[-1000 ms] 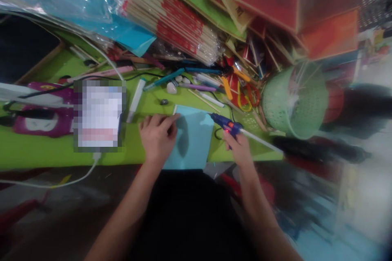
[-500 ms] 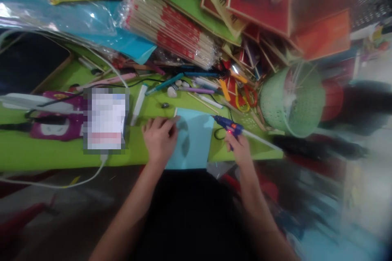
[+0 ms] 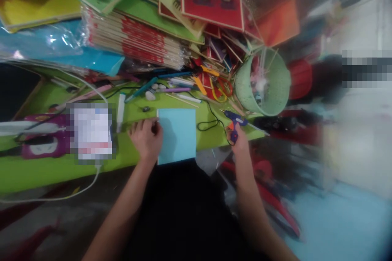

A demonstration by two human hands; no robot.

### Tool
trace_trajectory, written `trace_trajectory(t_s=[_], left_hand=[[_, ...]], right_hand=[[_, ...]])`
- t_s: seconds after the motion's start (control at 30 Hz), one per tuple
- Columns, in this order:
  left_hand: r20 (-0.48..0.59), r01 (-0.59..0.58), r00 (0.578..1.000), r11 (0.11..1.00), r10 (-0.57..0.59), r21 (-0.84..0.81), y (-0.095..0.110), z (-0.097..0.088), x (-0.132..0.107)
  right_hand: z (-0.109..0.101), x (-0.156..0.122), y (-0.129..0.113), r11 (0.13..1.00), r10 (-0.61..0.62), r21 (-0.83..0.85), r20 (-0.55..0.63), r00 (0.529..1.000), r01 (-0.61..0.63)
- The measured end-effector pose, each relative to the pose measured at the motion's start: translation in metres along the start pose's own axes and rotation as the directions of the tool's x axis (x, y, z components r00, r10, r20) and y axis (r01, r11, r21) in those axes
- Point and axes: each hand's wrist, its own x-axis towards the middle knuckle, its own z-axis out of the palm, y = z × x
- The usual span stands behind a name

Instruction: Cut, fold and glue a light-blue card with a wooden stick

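A light blue square board (image 3: 179, 134) lies near the table's front edge, a pale strip along its left side. My left hand (image 3: 147, 138) rests at that left edge, fingers curled and thumb against the forefinger. Whatever may be pinched there is hidden. Out to the right of the board, my right hand (image 3: 240, 140) grips a dark blue hot glue gun (image 3: 235, 120) by its handle. Its nozzle points left, clear of the board, and a translucent glue stick (image 3: 257, 129) sticks out behind. The gun's black cord (image 3: 211, 124) loops on the green table between gun and board.
A pale green basket (image 3: 275, 85) stands at the right, with orange-handled scissors (image 3: 200, 83) beside it. Behind are a bagged bundle of sticks (image 3: 134, 38) and stacked coloured boards (image 3: 212, 0). A blurred-out screen (image 3: 93, 130) and a white marker (image 3: 121, 112) lie left.
My right hand has drawn the glue gun away from the board's top right corner, toward the right. My left hand stays at the left edge. The camera view has swung right.
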Motion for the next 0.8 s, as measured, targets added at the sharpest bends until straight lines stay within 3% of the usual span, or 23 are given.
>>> trace_trajectory(t_s=[0.17, 0.27, 0.3, 0.37, 0.43, 0.5, 0.57, 0.67, 0.8], left_hand=[[0.024, 0.046, 0.999, 0.999, -0.046, -0.008, 0.001, 0.0, 0.002], [0.046, 0.062, 0.997, 0.998, -0.062, -0.016, 0.004, -0.001, 0.001], [0.049, 0.068, 0.997, 0.998, -0.067, -0.02, 0.005, -0.001, 0.001], [0.047, 0.072, 0.996, 0.997, -0.071, -0.01, 0.007, -0.001, 0.0], [0.038, 0.066, 0.997, 0.998, -0.066, -0.003, 0.008, 0.0, 0.0], [0.025, 0.068, 0.997, 0.998, -0.068, 0.005, 0.008, 0.001, 0.0], [0.013, 0.062, 0.998, 0.998, -0.062, 0.016, 0.008, 0.001, 0.0], [-0.001, 0.04, 0.999, 0.999, -0.04, 0.016, 0.006, 0.002, 0.0], [0.0, 0.048, 0.999, 0.999, -0.048, 0.011, 0.005, 0.004, 0.0]], right_hand=[[-0.013, 0.026, 0.007, 0.996, 0.065, -0.045, -0.11, 0.992, -0.071], [-0.026, 0.033, 0.003, 0.945, -0.02, -0.323, -0.186, 0.982, -0.042], [-0.033, 0.034, 0.001, 0.879, -0.088, -0.476, -0.177, 0.98, -0.008], [-0.049, 0.035, -0.005, 0.664, -0.217, -0.745, -0.118, 0.969, 0.058], [-0.061, 0.035, -0.013, 0.509, -0.307, -0.857, -0.101, 0.946, 0.074], [-0.06, 0.034, -0.023, 0.462, -0.415, -0.868, -0.029, 0.909, 0.183], [-0.045, 0.032, -0.035, 0.481, -0.477, -0.817, 0.061, 0.877, 0.319], [0.006, 0.032, -0.052, 0.525, -0.48, -0.673, 0.272, 0.834, 0.521], [0.089, 0.038, -0.06, 0.385, -0.425, -0.551, 0.606, 0.672, 0.74]])
